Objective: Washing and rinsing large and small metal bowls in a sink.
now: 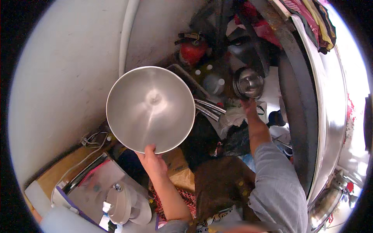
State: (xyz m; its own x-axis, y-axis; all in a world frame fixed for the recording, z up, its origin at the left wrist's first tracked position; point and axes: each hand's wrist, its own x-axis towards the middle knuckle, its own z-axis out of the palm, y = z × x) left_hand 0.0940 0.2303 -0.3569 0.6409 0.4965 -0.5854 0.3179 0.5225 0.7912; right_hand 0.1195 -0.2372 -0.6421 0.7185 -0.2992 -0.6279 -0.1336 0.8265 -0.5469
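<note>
A large, round metal bowl (151, 116) hangs in mid-air with its hollow side towards me. My left hand (153, 161) grips its near rim, thumb over the inside. Further off to the right, my right hand (249, 106) reaches down to a stack of smaller shiny metal bowls (250, 84) and grasps their near edge. Its fingers are partly hidden beneath the bowls. Metal tubes (209, 109) stick out from behind the large bowl on its right side.
A red round container (192, 52) stands in the dark corner. Plastic bags (236, 116) lie under my right arm. At lower left are a lidded whitish container (128, 204) and a white cable (78, 163). A long counter edge (303, 102) runs along the right, with folded cloths (314, 23) on top.
</note>
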